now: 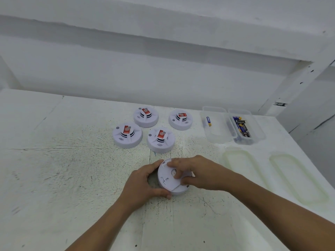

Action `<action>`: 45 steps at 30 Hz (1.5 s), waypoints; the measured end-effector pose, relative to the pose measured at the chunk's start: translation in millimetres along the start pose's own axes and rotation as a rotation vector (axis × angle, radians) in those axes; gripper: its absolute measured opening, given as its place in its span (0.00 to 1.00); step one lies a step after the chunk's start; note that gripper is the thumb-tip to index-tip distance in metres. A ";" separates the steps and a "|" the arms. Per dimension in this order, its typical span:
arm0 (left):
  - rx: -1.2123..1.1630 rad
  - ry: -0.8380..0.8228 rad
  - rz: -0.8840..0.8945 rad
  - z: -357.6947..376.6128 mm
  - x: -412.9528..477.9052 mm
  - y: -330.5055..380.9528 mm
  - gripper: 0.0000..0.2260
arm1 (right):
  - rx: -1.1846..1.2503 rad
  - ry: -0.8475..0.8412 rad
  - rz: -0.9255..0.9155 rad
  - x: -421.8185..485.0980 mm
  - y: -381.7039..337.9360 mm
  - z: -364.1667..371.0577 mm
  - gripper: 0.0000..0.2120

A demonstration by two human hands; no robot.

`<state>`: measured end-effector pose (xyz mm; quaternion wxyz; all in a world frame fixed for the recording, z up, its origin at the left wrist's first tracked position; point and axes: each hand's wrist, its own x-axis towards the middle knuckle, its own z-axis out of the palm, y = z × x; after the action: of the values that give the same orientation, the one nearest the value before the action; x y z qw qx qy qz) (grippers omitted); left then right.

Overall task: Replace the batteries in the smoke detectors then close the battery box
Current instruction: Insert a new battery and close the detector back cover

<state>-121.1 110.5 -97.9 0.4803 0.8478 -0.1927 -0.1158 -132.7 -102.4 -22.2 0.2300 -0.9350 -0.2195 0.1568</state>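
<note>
1. The left hand point(145, 183) curls round the left rim of the held smoke detector point(165, 179); the right hand point(199, 173) grips its right side, thumb pressing on the back; the unit is turned back-up, low over the bench point(72, 169).
2. To the right, the left lid point(241, 165) and the right lid point(299, 178) lie flat on the bench, side by side and apart.
3. Beyond the hands, four units sit dome-up in a loose cluster; the near-left detector point(127, 135) and near-right detector point(161, 140) are in front; the far-left detector point(146, 115) and far-right detector point(180, 119) are behind.
4. Far right, two clear open boxes stand side by side; the left box point(220, 140) holds a single battery point(208, 121); the right box point(259, 131) holds several batteries point(243, 127).
</note>
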 end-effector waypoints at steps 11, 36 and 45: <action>-0.003 0.014 0.016 1.6 0.2 1.0 0.41 | 0.083 0.094 0.008 -5.8 0.2 14.7 0.14; -0.064 0.048 0.001 3.0 -1.8 4.8 0.41 | 0.050 0.274 0.122 -13.4 -10.6 48.4 0.20; -0.071 0.045 -0.007 2.7 -2.6 6.4 0.38 | 0.173 0.247 0.123 -23.4 -6.6 47.3 0.27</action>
<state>-125.9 106.6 -93.7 0.5137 0.8334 -0.1746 -0.1054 -173.6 -91.4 -54.3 0.3248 -0.9356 -0.1177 0.0726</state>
